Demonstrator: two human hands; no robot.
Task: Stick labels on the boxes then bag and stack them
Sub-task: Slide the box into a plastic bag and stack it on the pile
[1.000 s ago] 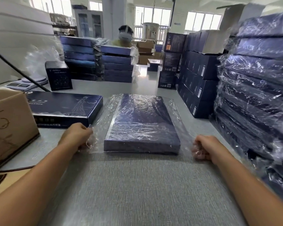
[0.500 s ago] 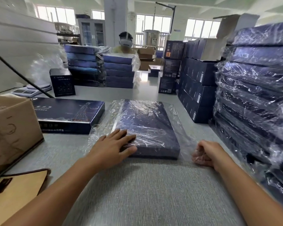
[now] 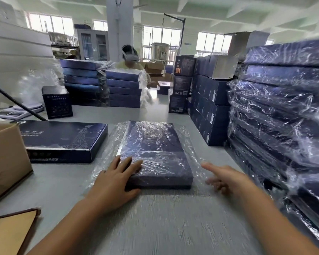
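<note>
- Dark blue flat rectangular gift box (image 3: 153, 153), inside a clear plastic bag (image 3: 109, 153): lies flat at the middle of the grey textured table (image 3: 164, 227), short end toward the near edge. Bagging looks done or nearly so. No label can be made out.
- Left hand (image 3: 116, 179): fingers straight, pressing the box's near left corner through the film; grasps nothing.
- Right hand (image 3: 226, 178): blurred, fingers spread and released, empty, just beside the bag's loose right margin.
- Second dark blue box, unbagged (image 3: 63, 138): toward the left edge; left to bag.
- Tall stack of bagged blue boxes (image 3: 284, 116): along the right edge; likely where the central box goes, which is not yet stacked.
</note>
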